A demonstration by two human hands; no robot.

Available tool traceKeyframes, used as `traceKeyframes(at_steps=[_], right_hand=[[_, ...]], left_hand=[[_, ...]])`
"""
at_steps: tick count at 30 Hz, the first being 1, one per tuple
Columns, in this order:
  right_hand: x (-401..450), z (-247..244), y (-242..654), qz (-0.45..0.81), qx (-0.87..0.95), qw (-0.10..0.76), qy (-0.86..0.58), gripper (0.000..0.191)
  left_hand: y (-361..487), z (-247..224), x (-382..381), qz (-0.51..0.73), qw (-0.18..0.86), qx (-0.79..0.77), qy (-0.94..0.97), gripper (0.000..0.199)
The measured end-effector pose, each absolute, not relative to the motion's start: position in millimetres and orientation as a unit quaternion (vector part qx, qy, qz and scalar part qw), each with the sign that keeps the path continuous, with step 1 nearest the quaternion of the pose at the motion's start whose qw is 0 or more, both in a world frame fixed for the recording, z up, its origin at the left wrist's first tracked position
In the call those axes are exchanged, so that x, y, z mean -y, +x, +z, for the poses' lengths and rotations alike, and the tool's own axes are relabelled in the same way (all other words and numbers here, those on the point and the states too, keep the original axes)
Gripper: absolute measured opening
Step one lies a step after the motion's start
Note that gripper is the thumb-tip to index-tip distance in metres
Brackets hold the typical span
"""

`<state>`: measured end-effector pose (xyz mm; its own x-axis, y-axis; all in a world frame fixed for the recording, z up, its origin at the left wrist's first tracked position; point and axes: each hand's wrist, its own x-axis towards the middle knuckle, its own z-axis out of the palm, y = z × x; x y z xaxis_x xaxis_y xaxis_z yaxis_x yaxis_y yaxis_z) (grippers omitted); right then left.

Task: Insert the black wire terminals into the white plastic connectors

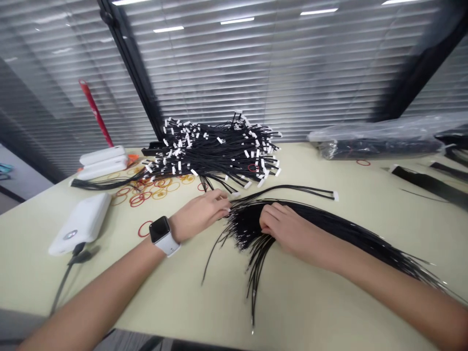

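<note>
A thick bundle of loose black wires (329,219) with bare metal tips lies on the table, its left ends fanned out. My right hand (280,222) is closed on the bundle near those ends, fingers curled around some of the wires. Just left of the tips, my left hand (208,212) has its fingers pinched together at the end of thin black wires; its fingertips are partly hidden. Behind both hands, a separate looped cable (292,187) with a white connector (335,196) at its right end runs toward my left hand.
Behind lies a big pile of black cables (215,146) with white connectors. Rubber bands (161,187) are scattered to its left, near a white power bank (82,224) with a cord and stacked white boxes (104,163). Plastic-wrapped cables (380,146) lie at the back right.
</note>
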<state>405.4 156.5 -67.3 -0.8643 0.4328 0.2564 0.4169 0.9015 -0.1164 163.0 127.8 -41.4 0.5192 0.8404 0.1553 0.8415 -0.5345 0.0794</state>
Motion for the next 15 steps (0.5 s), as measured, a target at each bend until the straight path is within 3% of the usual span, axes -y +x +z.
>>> traceKeyframes(at_steps=[8,15], right_hand=[[-154.7,-60.5,408.0,0.081,0.943,0.189,-0.26,0.015],[-151.8,-54.5,406.8,0.182,0.898,0.24,-0.32,0.015]], left_hand=[[181.5,-46.9,-118.1,-0.226,0.012,0.556,-0.799,0.027],[189.1,-55.9,-118.4,-0.313,-0.147,0.554,-0.757,0.024]])
